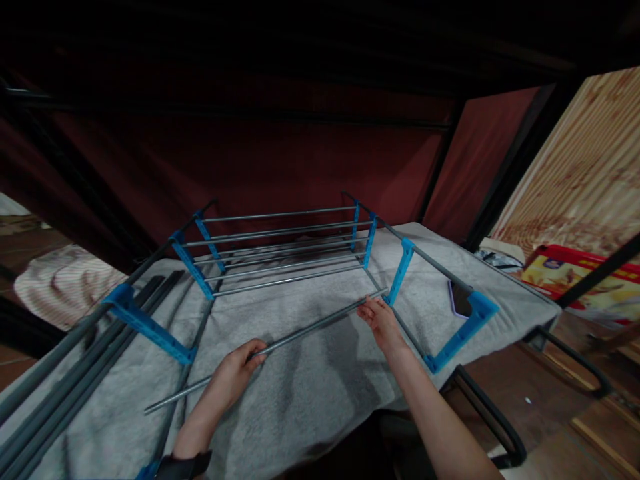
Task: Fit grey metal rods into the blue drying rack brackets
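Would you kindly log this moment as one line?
left hand: grips metal rod | right hand: guides its far end near blue bracket | rack on grey towel

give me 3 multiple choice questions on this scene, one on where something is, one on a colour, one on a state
1. Where does the phone lie?
A. on the grey towel, by the right blue bracket
B. on the floor
C. in the left hand

2. What colour are the rack's plastic connectors?
A. red
B. blue
C. yellow

3. How is the loose metal rod held?
A. by neither hand
B. by the left hand alone
C. by both hands

Answers:
1. A, it rests on the towel beside the bracket.
2. B, all the brackets are blue.
3. C, the left hand grips mid-rod and the right hand holds near its far end.
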A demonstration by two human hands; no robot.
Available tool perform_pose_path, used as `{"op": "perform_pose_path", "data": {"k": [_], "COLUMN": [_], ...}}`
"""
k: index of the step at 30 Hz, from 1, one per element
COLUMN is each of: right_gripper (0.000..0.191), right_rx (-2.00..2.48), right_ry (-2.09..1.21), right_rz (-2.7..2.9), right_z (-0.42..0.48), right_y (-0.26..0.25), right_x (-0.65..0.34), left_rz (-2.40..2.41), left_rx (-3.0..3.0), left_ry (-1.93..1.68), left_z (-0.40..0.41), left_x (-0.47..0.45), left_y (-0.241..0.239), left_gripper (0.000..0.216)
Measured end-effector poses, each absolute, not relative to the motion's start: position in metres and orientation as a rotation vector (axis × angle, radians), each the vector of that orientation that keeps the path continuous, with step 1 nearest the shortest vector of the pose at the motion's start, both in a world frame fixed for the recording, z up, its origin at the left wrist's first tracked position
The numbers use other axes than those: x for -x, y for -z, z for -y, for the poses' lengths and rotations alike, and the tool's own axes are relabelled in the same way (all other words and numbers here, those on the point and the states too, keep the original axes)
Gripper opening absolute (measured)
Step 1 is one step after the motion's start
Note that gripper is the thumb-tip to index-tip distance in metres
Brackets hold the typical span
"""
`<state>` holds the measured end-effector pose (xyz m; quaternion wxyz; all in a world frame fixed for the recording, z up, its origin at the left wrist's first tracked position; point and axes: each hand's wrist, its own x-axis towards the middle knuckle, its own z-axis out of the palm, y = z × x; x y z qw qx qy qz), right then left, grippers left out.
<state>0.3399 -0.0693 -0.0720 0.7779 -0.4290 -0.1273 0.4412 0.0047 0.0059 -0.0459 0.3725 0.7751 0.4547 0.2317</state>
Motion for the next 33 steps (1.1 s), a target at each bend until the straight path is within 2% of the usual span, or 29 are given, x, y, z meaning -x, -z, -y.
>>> {"op": "perform_pose_path", "data": {"k": [12,23,33], "right_gripper": [0.031,0.009,0.010], "right_rx": [0.942,0.988,1.092], "right_ry": [-0.924,-0.997,-0.981], "right_rz": [0.202,0.144,0.025], "right_z": [0.070,0.072,0.082], "right_y": [0.076,0.083,0.090], "right_x": [-0.344,-0.353,-0.376], "left_rz": [-1.279,-1.357,-1.554], "left_rx": [-2.296,-2.582,-2.620], "left_ry": [-0.411,-0.387,-0.244], "left_z": [-0.014,-0.012,0.013], "left_x": [0.005,0.000,-0.009], "left_y": [0.060,0.056,0.035], "left_gripper": [0.021,0.020,0.021]}}
